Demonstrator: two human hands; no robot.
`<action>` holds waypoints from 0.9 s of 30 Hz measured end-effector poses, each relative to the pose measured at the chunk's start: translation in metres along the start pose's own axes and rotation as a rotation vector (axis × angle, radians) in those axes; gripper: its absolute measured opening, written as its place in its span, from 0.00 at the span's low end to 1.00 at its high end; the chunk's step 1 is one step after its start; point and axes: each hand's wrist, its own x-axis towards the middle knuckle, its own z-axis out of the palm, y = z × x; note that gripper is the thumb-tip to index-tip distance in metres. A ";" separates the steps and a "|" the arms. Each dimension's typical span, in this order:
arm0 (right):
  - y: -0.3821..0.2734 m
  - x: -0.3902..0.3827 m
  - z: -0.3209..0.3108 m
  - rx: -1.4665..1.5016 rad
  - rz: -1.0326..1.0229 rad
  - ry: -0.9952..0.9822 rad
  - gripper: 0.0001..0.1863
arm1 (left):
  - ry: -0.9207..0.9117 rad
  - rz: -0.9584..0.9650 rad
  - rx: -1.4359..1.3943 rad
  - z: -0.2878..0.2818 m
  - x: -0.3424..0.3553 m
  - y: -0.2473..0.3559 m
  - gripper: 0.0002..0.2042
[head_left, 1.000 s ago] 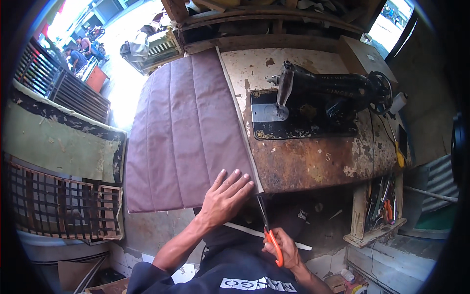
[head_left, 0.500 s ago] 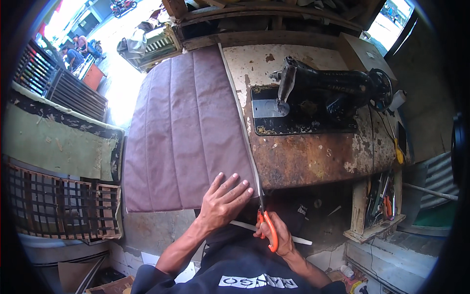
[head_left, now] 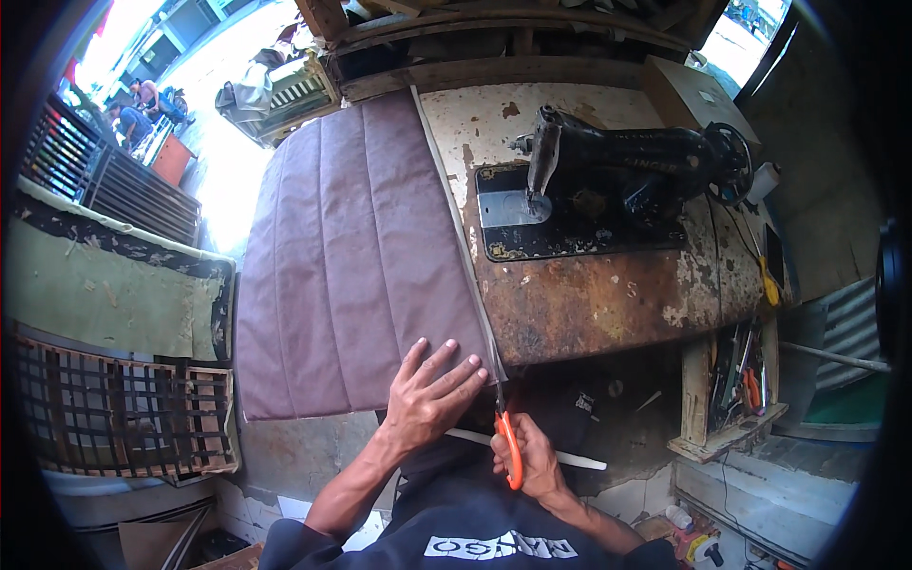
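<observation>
A brown padded fabric panel (head_left: 351, 247) with several stitched lines covers the left of the worktable and overhangs its near edge. My left hand (head_left: 429, 399) lies flat on the panel's near right corner, fingers spread. My right hand (head_left: 532, 461) grips orange-handled scissors (head_left: 514, 446), their dark blades pointing away from me at that same corner. A pale edge strip (head_left: 446, 180) runs along the panel's right side down to the blades. The blades look nearly closed; whether fabric lies between them is hard to see.
A black sewing machine (head_left: 617, 185) stands on the worn tabletop (head_left: 589, 304). Screwdriver-like tools (head_left: 750, 380) sit in a wooden rack at right. At left are a green padded board (head_left: 114, 294) and a webbed frame (head_left: 123, 408). Two people (head_left: 142, 114) sit far outside.
The scissors' handles have come together and now point straighter ahead. My left hand stays pressed on the panel. The whole view has shifted slightly.
</observation>
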 end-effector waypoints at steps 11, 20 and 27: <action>-0.002 0.009 -0.002 0.074 0.001 -0.005 0.27 | -0.011 0.020 -0.038 -0.004 -0.012 0.006 0.23; -0.014 0.013 0.003 0.091 -0.020 -0.035 0.24 | -0.017 0.013 -0.099 -0.009 -0.025 0.013 0.23; -0.017 0.015 0.009 0.122 0.035 -0.008 0.27 | -0.044 0.001 -0.133 -0.018 -0.033 0.021 0.21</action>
